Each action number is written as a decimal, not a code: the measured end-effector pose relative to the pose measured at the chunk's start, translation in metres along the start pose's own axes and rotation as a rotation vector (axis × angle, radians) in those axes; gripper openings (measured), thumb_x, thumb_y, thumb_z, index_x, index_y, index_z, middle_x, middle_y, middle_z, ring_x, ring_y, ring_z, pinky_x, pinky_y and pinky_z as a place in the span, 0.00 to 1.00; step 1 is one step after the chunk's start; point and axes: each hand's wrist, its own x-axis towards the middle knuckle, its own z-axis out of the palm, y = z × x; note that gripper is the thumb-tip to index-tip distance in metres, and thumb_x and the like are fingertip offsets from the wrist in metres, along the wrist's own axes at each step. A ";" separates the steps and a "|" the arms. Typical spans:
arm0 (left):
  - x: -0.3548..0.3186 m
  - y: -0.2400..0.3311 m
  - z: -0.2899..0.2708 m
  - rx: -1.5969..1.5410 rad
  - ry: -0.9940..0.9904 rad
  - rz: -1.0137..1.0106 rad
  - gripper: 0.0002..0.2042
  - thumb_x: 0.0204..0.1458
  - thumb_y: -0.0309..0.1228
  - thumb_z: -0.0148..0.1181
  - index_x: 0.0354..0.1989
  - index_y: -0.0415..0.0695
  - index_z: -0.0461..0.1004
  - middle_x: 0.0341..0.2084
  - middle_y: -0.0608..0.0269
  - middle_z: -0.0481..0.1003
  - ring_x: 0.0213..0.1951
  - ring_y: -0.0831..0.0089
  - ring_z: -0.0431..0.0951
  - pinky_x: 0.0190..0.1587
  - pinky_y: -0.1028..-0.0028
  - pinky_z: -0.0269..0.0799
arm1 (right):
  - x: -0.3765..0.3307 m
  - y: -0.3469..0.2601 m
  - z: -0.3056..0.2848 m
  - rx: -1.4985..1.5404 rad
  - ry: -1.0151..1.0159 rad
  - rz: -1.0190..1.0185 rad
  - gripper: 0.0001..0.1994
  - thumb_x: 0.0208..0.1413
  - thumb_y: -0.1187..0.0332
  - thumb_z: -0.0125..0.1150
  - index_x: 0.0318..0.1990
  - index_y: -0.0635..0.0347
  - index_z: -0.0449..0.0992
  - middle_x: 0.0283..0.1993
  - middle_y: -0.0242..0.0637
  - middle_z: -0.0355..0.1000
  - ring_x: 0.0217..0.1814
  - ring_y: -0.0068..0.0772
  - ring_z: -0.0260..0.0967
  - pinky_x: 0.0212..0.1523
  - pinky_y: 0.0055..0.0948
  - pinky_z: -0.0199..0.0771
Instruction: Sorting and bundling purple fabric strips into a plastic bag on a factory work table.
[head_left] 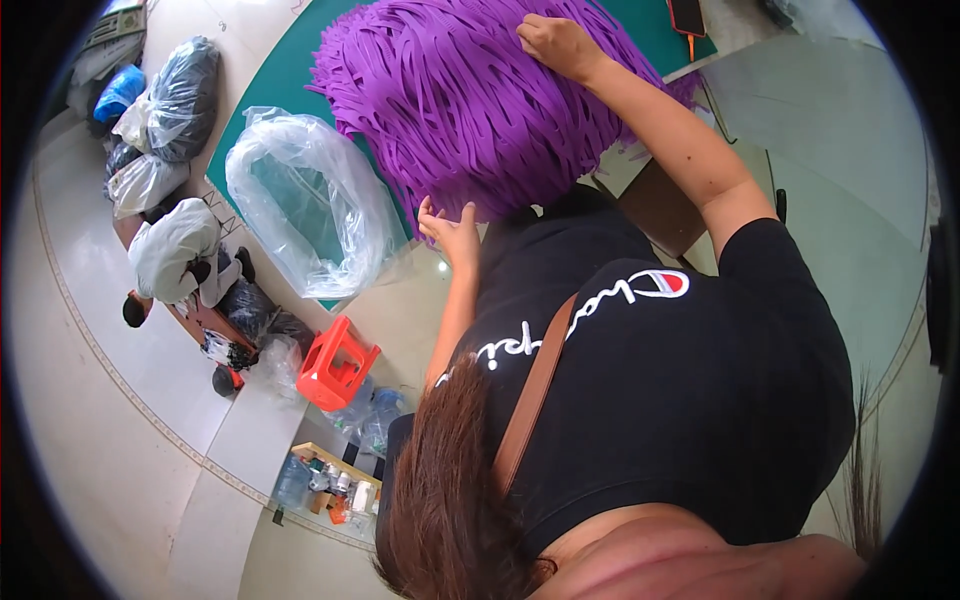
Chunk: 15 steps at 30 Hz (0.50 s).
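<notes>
Grip was absent in the spread left hand (455, 238), indiscernible in the curled right hand (558, 46); long, foam-like purple strips (470, 110), heaped on the flat green table (272, 80), were judged soft, light, best gathered in bunches.

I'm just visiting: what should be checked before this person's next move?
1. Left hand free: ok; fingers spread at the near-left end of the purple strips.
2. Right hand gripping strips: cannot tell; fingers curled over the pile.
3. Strips all within the green table: not ok; some hang past its edge.
4. Clear plastic bag beside the pile: ok, to its left.
5. Phone-like device apart from the strips: ok.
</notes>
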 end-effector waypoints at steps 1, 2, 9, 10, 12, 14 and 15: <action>-0.001 0.005 -0.001 0.002 -0.007 0.005 0.37 0.39 0.27 0.65 0.59 0.39 0.52 0.53 0.46 0.53 0.51 0.57 0.62 0.55 0.63 0.60 | 0.000 0.000 -0.001 0.079 0.086 0.025 0.04 0.50 0.71 0.56 0.29 0.61 0.70 0.27 0.38 0.68 0.31 0.40 0.73 0.31 0.31 0.75; -0.001 0.010 -0.002 -0.002 -0.005 0.006 0.37 0.39 0.27 0.65 0.59 0.39 0.52 0.53 0.46 0.53 0.51 0.57 0.62 0.55 0.63 0.60 | 0.000 0.001 -0.002 0.158 0.173 0.051 0.04 0.49 0.70 0.55 0.27 0.60 0.69 0.27 0.39 0.68 0.29 0.41 0.72 0.31 0.33 0.75; 0.008 0.107 0.001 -0.024 -0.111 0.524 0.17 0.47 0.21 0.56 0.48 0.36 0.68 0.43 0.53 0.69 0.48 0.64 0.69 0.52 0.68 0.64 | -0.009 0.004 -0.022 0.357 0.299 0.229 0.05 0.49 0.69 0.57 0.30 0.60 0.75 0.28 0.39 0.72 0.29 0.42 0.72 0.32 0.35 0.73; 0.010 0.124 0.006 -0.115 -0.240 0.605 0.13 0.48 0.20 0.54 0.44 0.36 0.71 0.40 0.54 0.72 0.46 0.66 0.72 0.51 0.70 0.65 | -0.010 0.001 -0.024 0.354 0.320 0.223 0.04 0.49 0.71 0.59 0.31 0.61 0.75 0.29 0.39 0.72 0.28 0.40 0.72 0.30 0.32 0.74; 0.026 0.155 0.030 -0.242 -0.399 0.574 0.11 0.53 0.24 0.53 0.44 0.35 0.72 0.40 0.53 0.75 0.43 0.67 0.75 0.48 0.73 0.68 | -0.010 -0.003 -0.027 0.354 0.342 0.236 0.04 0.48 0.75 0.60 0.32 0.63 0.74 0.30 0.39 0.73 0.29 0.37 0.73 0.30 0.29 0.74; 0.045 0.183 0.061 -0.230 -0.443 0.585 0.12 0.57 0.28 0.51 0.45 0.34 0.72 0.38 0.56 0.76 0.40 0.71 0.76 0.43 0.75 0.70 | -0.011 -0.008 -0.030 0.394 0.341 0.239 0.04 0.48 0.73 0.59 0.32 0.61 0.74 0.30 0.38 0.72 0.30 0.39 0.73 0.31 0.31 0.74; 0.058 0.198 0.078 -0.158 -0.424 0.590 0.14 0.59 0.31 0.50 0.46 0.33 0.72 0.35 0.59 0.76 0.36 0.74 0.77 0.39 0.77 0.72 | -0.009 -0.005 -0.031 0.437 0.339 0.239 0.04 0.48 0.71 0.58 0.32 0.60 0.74 0.30 0.37 0.72 0.31 0.41 0.72 0.32 0.34 0.74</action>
